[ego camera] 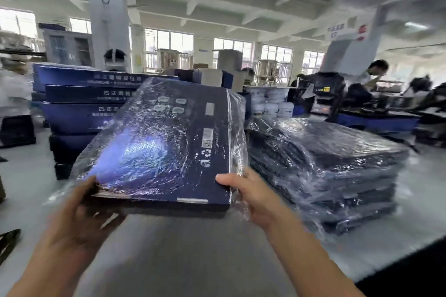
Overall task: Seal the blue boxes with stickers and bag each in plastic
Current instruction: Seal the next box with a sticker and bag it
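Head view: bagged blue box [156, 147] above table [193, 260], left grip [79, 214] and right grip [251, 198] tight on near corners

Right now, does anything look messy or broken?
Nothing looks broken. The pile of bagged boxes on the right is crooked, its edges not lined up. The held box has loose plastic sticking past its near corners.

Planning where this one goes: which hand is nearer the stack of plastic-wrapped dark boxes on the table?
Right. The right hand grips the bagged blue box at its near right corner, beside the stack; the left hand holds its near left corner, farther away.
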